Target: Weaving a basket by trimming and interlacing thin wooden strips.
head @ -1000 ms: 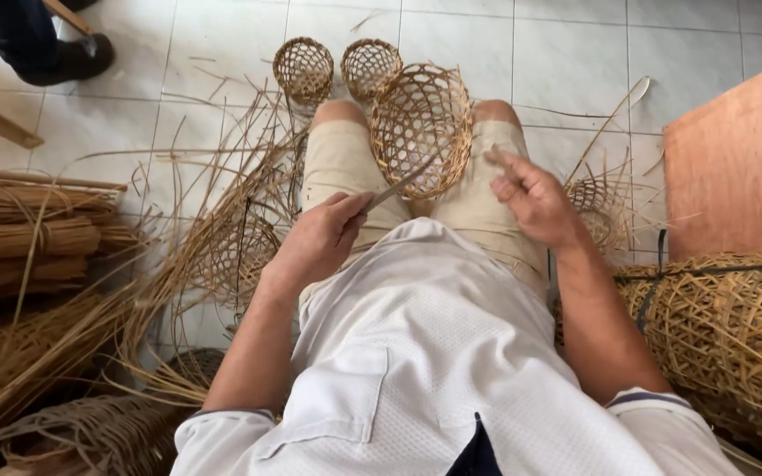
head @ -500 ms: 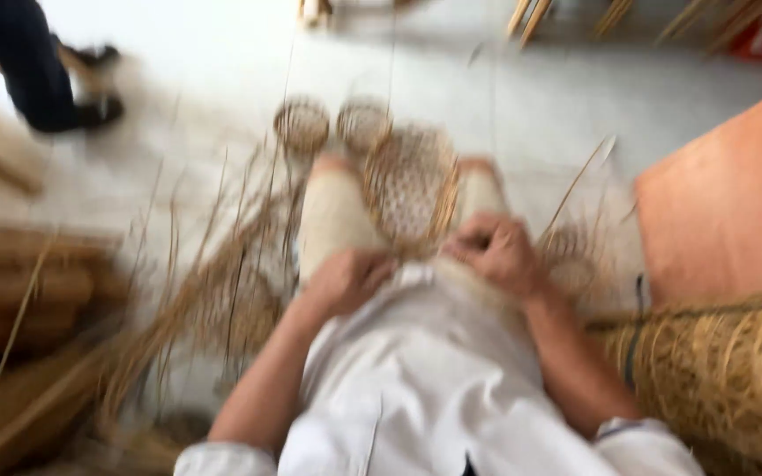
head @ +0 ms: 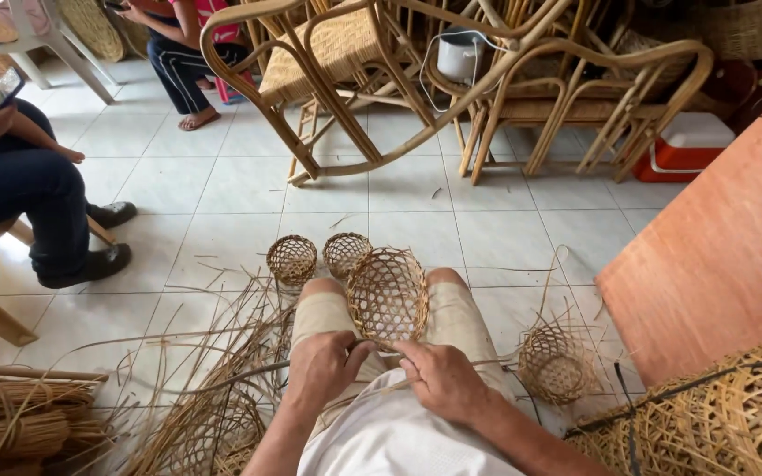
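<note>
An open-weave rattan basket (head: 388, 295) rests between my knees, its mouth tilted toward me. My left hand (head: 324, 368) and my right hand (head: 441, 379) meet at its near rim, fingers pinched on thin rattan strands that run out to both sides. Two small woven baskets (head: 292, 260) (head: 347, 253) stand on the tiled floor just beyond my knees. A part-woven basket (head: 554, 363) with loose ends lies on the floor by my right leg.
Loose rattan strips (head: 213, 388) spread over the floor at my left, with bundled cane (head: 19, 414) beyond. A large woven basket (head: 716, 419) sits at lower right beside an orange board (head: 716, 256). Rattan chairs (head: 451, 79) are stacked ahead. Seated people (head: 19, 176) at left.
The camera has tilted up, bringing the chairs and seated people into view. My right hand came down from the basket's side to join the left at its near rim.
</note>
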